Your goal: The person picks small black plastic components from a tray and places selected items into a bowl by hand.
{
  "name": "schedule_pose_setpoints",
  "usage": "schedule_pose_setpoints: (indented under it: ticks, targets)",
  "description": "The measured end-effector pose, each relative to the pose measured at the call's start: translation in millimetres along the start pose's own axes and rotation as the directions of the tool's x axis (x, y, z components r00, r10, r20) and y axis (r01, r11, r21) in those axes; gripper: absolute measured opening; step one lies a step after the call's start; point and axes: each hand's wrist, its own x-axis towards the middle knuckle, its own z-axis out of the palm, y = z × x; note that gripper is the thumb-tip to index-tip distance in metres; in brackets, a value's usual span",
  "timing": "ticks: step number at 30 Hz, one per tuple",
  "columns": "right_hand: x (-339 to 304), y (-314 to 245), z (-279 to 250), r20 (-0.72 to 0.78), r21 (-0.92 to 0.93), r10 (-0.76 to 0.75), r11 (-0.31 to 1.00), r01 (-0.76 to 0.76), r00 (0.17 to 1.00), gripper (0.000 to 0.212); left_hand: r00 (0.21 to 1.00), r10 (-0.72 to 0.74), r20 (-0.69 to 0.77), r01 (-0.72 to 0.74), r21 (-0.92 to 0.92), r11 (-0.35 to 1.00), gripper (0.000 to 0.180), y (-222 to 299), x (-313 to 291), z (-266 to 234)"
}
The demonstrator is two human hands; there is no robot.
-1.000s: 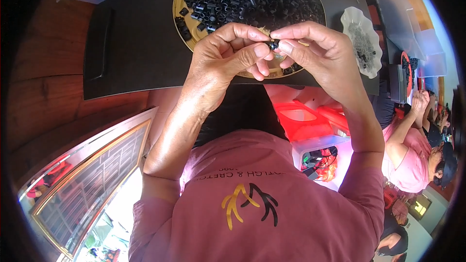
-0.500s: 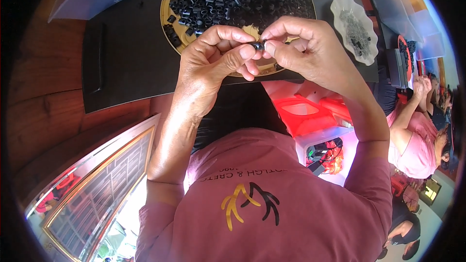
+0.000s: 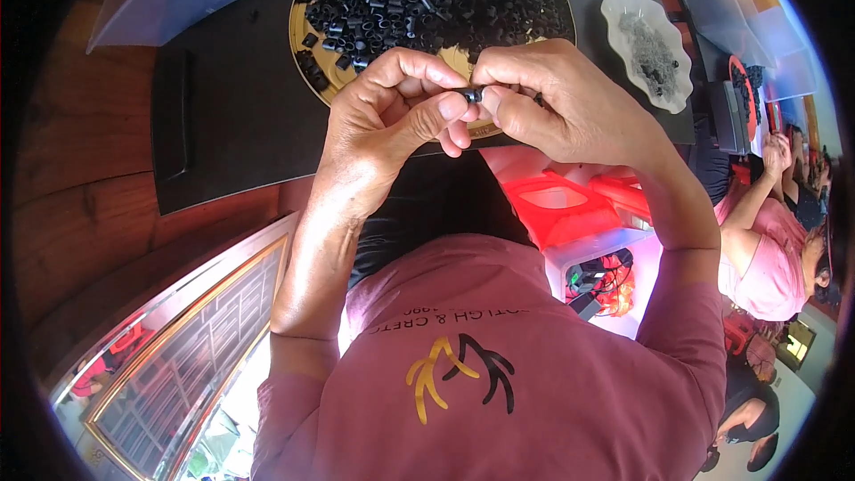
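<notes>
Between the thumb and forefinger of my left hand [image 3: 392,111] is a small black tubular piece [image 3: 472,95], held sideways. My right hand [image 3: 565,102] is closed in a pinch at the right end of that piece, thumb against forefinger. Whatever else sits in this pinch is too small to make out. A dark spot shows among the curled right fingers; its kind is unclear. Both hands are over the near edge of a round gold tray [image 3: 297,46]. Heaped on the tray are many similar black tubular pieces [image 3: 436,0].
Right of the tray, a white wavy-edged dish [image 3: 679,89] holds tiny clear pieces. The dark table [image 3: 232,107] carries both. A translucent bin [image 3: 178,0] stands at the far left. Below the table are a red stool [image 3: 552,205] and a box of cables. Another person [image 3: 766,249] sits at right.
Both hands stay together around the black piece, slightly lower. My right hand has turned, with its fingers curled in more. The view has shifted slightly.
</notes>
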Motion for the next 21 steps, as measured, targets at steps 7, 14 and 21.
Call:
schedule_pose_setpoints:
  ticks: [7, 14, 21]
  targets:
    - [0, -9, -2, 0.012, 0.084, 0.152, 0.985, -0.153, 0.988, 0.014, 0.998, 0.058, 0.024, -0.060, 0.095, 0.994, 0.012, -1, 0, -1]
    - [-1, -21, -5, 0.037, -0.117, 0.260, 0.960, -0.254, 0.965, 0.016, 0.997, 0.072, 0.025, -0.075, 0.164, 0.984, 0.011, -5, -1, 3]
    - [-5, -15, -14, 0.102, -0.124, 0.109, 0.988, -0.096, 0.989, 0.018, 1.000, -0.004, 0.013, 0.002, 0.161, 0.987, 0.012, 3, 1, 5]
